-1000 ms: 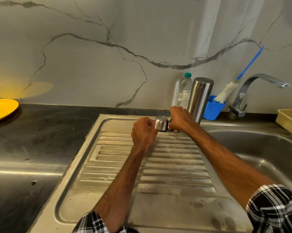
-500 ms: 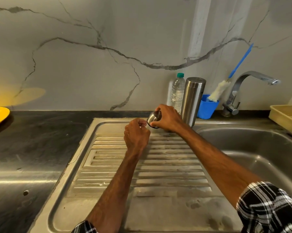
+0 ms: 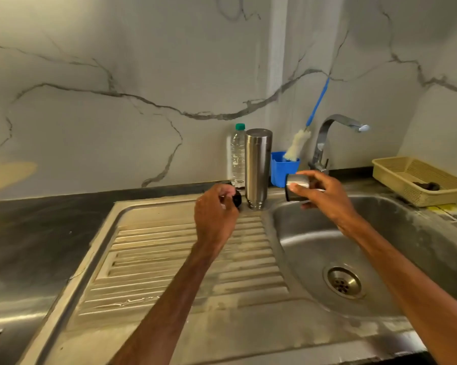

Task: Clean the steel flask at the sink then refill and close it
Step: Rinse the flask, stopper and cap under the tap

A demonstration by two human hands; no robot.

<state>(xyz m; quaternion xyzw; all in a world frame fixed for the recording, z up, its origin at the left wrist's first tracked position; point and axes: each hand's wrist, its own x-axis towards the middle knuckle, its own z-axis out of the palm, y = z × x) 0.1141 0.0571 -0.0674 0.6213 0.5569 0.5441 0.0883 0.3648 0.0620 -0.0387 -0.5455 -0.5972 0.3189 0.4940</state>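
Moved since the earlier frame: right hand (image 3: 324,198) and its steel cap (image 3: 297,187), formerly close beside the left hand, now well apart from it, above the sink basin (image 3: 380,233).
Hands: right, fingers curled round the cap; left hand (image 3: 214,214), fingertips pinching a small black stopper (image 3: 237,198), blurred.
Steel flask (image 3: 258,167): upright between the hands, just beyond the stopper, on the sink rim.
Water bottle (image 3: 237,156): beyond the left hand, beside the flask.
Blue cup (image 3: 284,169) with brush (image 3: 299,144), tap (image 3: 327,133): beyond the right hand.
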